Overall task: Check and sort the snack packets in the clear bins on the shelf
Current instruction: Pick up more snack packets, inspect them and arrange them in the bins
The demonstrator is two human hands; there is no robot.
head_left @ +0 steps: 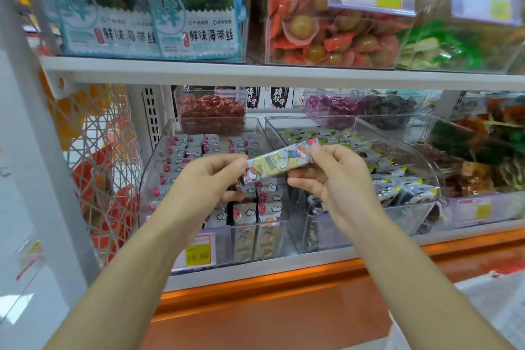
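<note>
Our left hand [204, 185] pinches the lower-left end of a long yellow snack packet [279, 163]; our right hand [338, 179] pinches its upper-right end w/ thumb & fingers. Packet's tilted above the clear bin [154, 170] of grey packets, beside a 2nd bin [420, 159], both on the shelf [284, 267]

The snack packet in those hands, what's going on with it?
A person is holding one long yellow snack packet up in front of the lower shelf. The left hand pinches its lower end and the right hand pinches its upper end, as if looking it over. It hangs above a clear bin filled with rows of grey packets; no bin has it yet. A second clear bin beside it holds other packets.
</note>
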